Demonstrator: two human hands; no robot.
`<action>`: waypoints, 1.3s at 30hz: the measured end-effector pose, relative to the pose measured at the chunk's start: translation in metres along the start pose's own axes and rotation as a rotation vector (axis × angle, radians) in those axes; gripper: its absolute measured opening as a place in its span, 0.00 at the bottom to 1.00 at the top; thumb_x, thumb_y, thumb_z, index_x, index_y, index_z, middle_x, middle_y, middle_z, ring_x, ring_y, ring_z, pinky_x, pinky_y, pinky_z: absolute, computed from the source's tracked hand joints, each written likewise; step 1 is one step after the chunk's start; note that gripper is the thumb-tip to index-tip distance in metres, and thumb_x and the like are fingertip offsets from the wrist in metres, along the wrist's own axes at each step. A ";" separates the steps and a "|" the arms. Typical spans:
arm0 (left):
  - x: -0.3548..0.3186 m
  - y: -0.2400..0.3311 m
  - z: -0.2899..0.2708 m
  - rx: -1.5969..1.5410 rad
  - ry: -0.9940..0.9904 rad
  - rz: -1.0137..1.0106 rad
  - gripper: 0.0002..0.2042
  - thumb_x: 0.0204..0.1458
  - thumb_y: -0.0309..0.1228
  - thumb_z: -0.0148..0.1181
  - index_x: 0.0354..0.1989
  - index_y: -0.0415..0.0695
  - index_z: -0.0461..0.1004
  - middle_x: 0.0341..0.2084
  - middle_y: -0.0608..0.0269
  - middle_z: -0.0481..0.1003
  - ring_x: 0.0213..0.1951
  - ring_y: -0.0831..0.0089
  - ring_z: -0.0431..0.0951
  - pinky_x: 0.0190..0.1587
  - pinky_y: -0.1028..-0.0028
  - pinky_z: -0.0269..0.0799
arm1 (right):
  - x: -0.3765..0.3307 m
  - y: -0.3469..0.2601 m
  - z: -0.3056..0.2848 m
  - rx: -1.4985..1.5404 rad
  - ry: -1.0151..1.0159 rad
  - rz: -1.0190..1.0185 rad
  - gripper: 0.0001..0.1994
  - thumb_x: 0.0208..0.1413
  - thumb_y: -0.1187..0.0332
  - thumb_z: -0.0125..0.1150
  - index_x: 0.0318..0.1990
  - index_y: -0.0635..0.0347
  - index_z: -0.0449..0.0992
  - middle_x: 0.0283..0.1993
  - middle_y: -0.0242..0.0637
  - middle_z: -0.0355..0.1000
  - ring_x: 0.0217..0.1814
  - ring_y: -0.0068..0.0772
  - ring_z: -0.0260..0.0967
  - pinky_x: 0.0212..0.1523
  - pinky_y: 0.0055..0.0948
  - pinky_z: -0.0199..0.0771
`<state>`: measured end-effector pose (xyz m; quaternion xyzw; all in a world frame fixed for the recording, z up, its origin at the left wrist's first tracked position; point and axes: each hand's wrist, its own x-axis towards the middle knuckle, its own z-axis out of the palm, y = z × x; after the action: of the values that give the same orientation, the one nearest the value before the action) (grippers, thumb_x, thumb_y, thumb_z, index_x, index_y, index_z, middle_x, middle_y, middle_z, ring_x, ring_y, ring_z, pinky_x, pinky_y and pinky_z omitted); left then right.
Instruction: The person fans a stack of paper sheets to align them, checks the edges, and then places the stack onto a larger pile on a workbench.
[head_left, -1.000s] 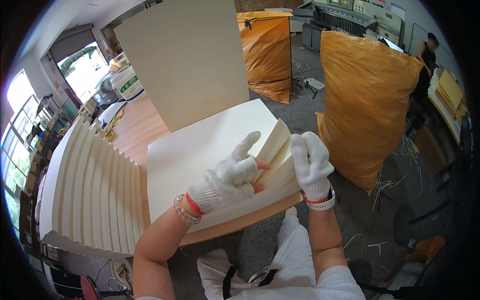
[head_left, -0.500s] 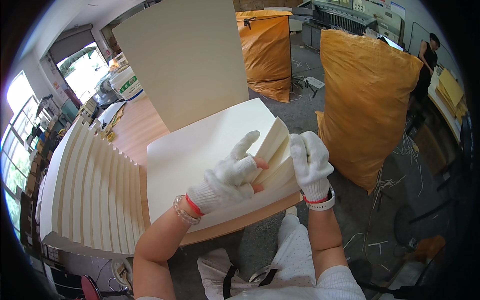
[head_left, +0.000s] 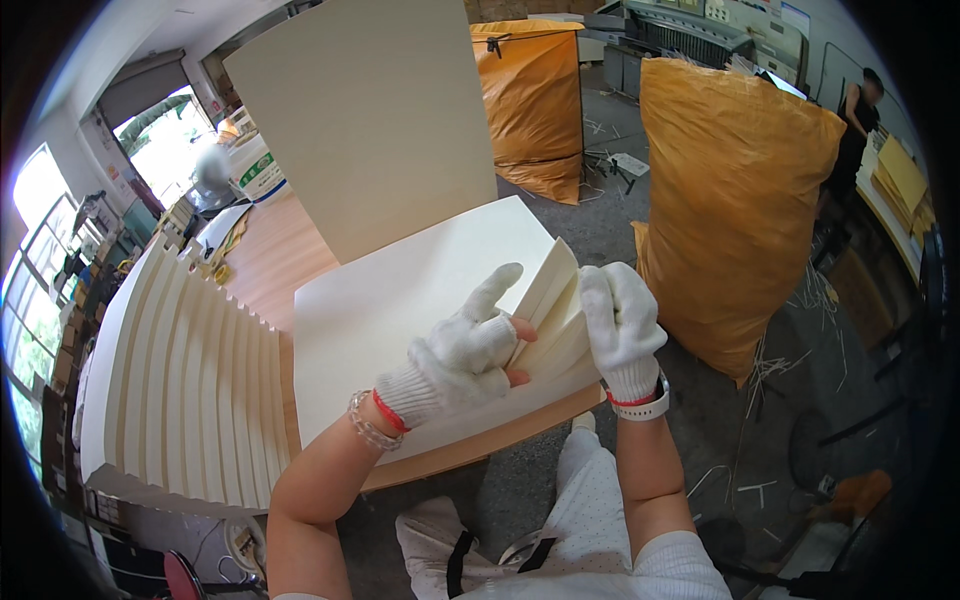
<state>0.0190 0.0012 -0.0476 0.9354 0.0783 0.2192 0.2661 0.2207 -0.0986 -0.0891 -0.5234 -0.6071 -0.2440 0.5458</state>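
A stack of large cream paper sheets (head_left: 400,270) lies in front of me, its near right corner lifted and fanned into several layers. My left hand (head_left: 460,350), in a white knit glove with bare fingertips showing, rests over the stack. Its thumb stands apart, and its spread fingers touch the edges of the fanned sheets. My right hand (head_left: 620,318), gloved too, is closed at the raised corner, gripping the sheets; its fingertips are hidden. At the left, a tall pile of the same paper (head_left: 190,380) is staggered in stepped bundles.
A large upright board (head_left: 370,120) stands behind the stack on the wooden table (head_left: 285,235). Two orange sacks (head_left: 735,200) stand on the floor beyond, with paper strips scattered around. A white tub (head_left: 258,170) sits at the far left. Another person (head_left: 855,130) works at the far right.
Both hands stay almost in place at the fanned corner. The lifted sheets shift slightly. At the far right, the other person has moved a little.
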 end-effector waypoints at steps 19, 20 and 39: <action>0.001 -0.004 0.004 -0.012 0.063 0.093 0.16 0.42 0.19 0.72 0.41 0.43 0.77 0.68 0.35 0.59 0.48 0.55 0.80 0.51 0.65 0.75 | -0.003 0.007 0.009 -0.113 0.182 -0.160 0.06 0.62 0.77 0.57 0.32 0.69 0.71 0.26 0.40 0.62 0.25 0.40 0.63 0.26 0.37 0.64; 0.001 -0.004 0.003 -0.005 0.059 0.101 0.15 0.43 0.18 0.70 0.41 0.43 0.77 0.68 0.35 0.59 0.48 0.55 0.80 0.51 0.65 0.75 | -0.003 0.005 0.008 -0.025 0.159 -0.075 0.06 0.62 0.78 0.57 0.32 0.69 0.71 0.26 0.40 0.62 0.25 0.40 0.63 0.26 0.37 0.64; -0.001 -0.010 0.003 0.019 0.005 0.097 0.18 0.37 0.18 0.74 0.39 0.41 0.79 0.70 0.37 0.55 0.45 0.58 0.80 0.48 0.65 0.76 | -0.002 -0.004 0.002 0.134 0.068 0.117 0.04 0.64 0.78 0.55 0.36 0.69 0.73 0.26 0.40 0.62 0.25 0.41 0.62 0.28 0.36 0.65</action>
<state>0.0190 0.0084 -0.0560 0.9401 0.0358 0.2334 0.2460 0.2162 -0.0987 -0.0903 -0.5119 -0.5717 -0.1881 0.6130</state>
